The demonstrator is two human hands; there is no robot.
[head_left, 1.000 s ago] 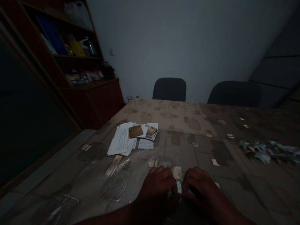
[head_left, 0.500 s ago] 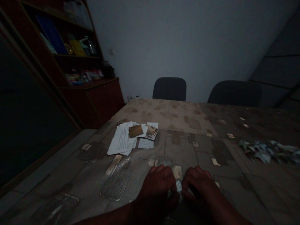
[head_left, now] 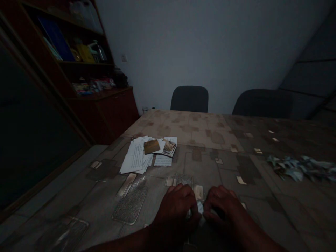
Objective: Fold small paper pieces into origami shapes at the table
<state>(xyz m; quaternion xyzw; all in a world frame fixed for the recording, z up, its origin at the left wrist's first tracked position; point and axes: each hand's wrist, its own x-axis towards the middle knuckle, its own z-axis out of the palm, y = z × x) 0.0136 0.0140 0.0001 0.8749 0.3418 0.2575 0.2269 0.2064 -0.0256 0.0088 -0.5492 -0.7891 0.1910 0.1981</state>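
Patterned table [head_left: 210, 134] carrying loose papers [head_left: 135, 157], picture cards [head_left: 151, 146] and crumpled paper pieces [head_left: 295, 169].

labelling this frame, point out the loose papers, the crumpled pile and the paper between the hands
loose papers [head_left: 133, 158]: head view, printed sheet at left
crumpled pile [head_left: 295, 172]: head view, its left half
paper between the hands [head_left: 200, 207]: head view, small visible part

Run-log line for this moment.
left hand: pinching small whitish piece, material unclear | right hand: pinching same piece, opposite side | beyond, left: white printed sheets | beyond, right: crumpled pale pile
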